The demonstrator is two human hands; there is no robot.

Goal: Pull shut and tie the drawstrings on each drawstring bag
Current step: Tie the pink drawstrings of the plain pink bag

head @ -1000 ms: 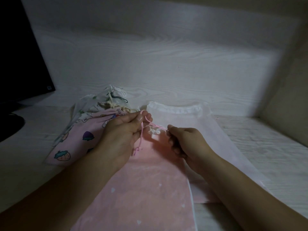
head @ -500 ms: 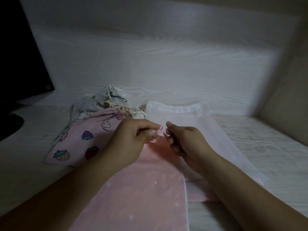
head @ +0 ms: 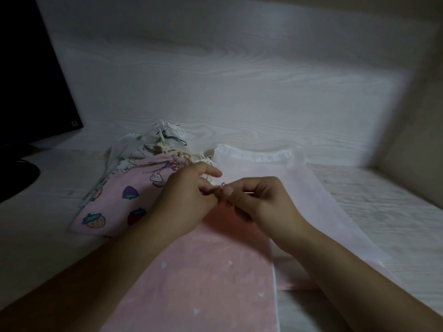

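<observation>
A pink bag with small white hearts (head: 211, 271) lies flat in front of me. Its pink drawstring (head: 221, 185) shows as a small loop between my two hands at the bag's gathered top. My left hand (head: 189, 200) pinches the string from the left, index finger stretched out. My right hand (head: 261, 202) pinches it from the right, fingers curled. Most of the string is hidden by my fingers. A pale white bag (head: 275, 178) lies under and to the right, its mouth wide.
A pile of tied bags sits at the left, a pink strawberry-print one (head: 119, 202) on top of white ones (head: 148, 142). A dark monitor (head: 31, 75) stands at the far left. A wooden back wall (head: 239, 80) and a side wall (head: 419, 116) box in the table.
My hands have come together at the pink bag's top. The long hanging loop of pink string seen a second ago is now drawn into a small loop between my fingertips.
</observation>
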